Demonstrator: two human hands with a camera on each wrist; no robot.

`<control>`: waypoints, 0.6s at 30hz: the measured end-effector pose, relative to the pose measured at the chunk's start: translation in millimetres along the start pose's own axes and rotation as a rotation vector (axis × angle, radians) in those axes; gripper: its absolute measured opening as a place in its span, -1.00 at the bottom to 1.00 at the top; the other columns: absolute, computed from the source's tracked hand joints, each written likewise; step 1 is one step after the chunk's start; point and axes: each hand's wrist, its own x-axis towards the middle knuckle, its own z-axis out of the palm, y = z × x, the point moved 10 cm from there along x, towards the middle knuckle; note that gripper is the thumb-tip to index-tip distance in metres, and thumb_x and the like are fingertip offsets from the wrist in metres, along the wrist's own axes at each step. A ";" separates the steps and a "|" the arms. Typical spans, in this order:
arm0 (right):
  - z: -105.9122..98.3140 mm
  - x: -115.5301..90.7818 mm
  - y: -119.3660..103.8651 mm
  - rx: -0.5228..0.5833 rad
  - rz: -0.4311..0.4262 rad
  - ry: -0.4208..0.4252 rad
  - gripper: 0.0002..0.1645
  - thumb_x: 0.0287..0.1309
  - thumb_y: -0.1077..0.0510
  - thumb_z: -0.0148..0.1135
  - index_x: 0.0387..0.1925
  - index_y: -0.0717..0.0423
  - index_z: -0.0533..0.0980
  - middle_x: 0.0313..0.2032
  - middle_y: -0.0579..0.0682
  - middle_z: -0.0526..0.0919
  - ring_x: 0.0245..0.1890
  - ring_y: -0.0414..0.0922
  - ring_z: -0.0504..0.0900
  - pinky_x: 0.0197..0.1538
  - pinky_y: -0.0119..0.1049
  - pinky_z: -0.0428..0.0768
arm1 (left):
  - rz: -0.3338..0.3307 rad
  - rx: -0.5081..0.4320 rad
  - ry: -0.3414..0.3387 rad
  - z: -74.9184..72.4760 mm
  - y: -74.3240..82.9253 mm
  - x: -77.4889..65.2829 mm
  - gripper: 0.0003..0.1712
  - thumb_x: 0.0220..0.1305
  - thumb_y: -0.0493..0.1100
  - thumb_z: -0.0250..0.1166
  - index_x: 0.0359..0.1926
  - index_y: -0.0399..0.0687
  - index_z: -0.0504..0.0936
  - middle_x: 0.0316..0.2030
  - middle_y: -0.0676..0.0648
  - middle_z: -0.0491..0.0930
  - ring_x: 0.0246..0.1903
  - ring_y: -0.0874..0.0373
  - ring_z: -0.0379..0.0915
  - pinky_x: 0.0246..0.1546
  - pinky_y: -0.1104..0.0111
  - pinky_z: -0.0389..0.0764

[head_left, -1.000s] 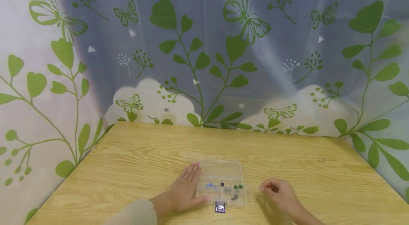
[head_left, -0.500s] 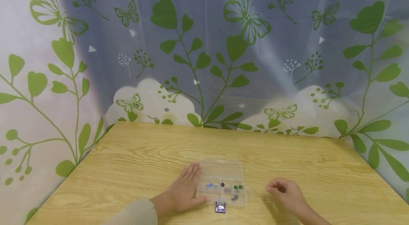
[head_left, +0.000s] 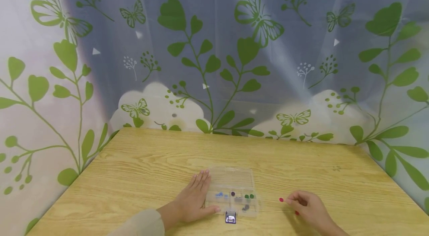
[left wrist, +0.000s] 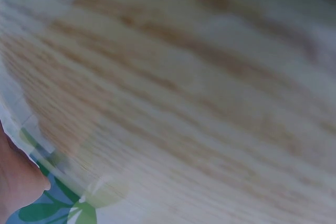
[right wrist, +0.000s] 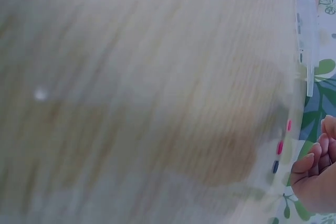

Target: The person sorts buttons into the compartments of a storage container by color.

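A clear plastic compartment box (head_left: 231,189) lies open on the table, holding light blue pieces (head_left: 220,194), a dark purple piece (head_left: 232,194), green pieces (head_left: 249,196) and grey pieces (head_left: 246,207). Along its left side my left hand (head_left: 192,198) rests with fingers straight, the thumb at the front corner. My right hand (head_left: 306,208) hovers right of the box, fingers loosely curled, nothing visible in them. One small red round piece (head_left: 281,199) is right at its fingertips, another red piece (head_left: 296,213) partly under the hand. The right wrist view adds a dark piece (right wrist: 275,167) beside the red ones.
At the box's front edge sits a small blue-framed piece (head_left: 231,217) with a pale middle. The wooden table (head_left: 151,154) reaches back to a printed curtain (head_left: 214,61) with leaves and butterflies.
My right hand has moved to the right, away from the box, and the red pieces have come into view beside and under it. The left hand and the box stay put.
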 end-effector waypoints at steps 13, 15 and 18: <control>-9.9 -5.9 21.4 -0.078 0.035 0.008 -0.88 0.11 0.24 0.22 -0.36 0.26 0.57 -0.52 -0.11 0.57 -0.57 -0.40 0.33 -0.48 -0.50 0.40 | -0.002 -0.011 -0.012 -1.0 0.5 0.4 0.07 0.26 0.41 -0.16 0.38 -0.43 -0.07 0.41 -0.38 -0.16 0.42 -0.20 -0.22 0.41 0.03 -0.04; -9.7 -6.2 23.7 -0.074 0.042 -0.007 -0.87 0.12 0.23 0.22 -0.35 0.27 0.57 -0.51 -0.09 0.58 -0.57 -0.40 0.33 -0.48 -0.50 0.40 | -0.001 -0.009 -0.012 -1.1 0.7 0.4 0.06 0.26 0.41 -0.16 0.38 -0.43 -0.06 0.41 -0.39 -0.16 0.42 -0.21 -0.21 0.41 0.03 -0.03; -9.6 -6.7 25.6 -0.058 0.036 -0.027 -0.85 0.13 0.24 0.20 -0.33 0.30 0.56 -0.47 -0.05 0.62 -0.55 -0.40 0.35 -0.47 -0.49 0.42 | 0.002 -0.004 -0.009 -1.3 1.0 0.6 0.06 0.26 0.41 -0.16 0.38 -0.43 -0.06 0.41 -0.39 -0.15 0.42 -0.21 -0.21 0.41 0.03 -0.03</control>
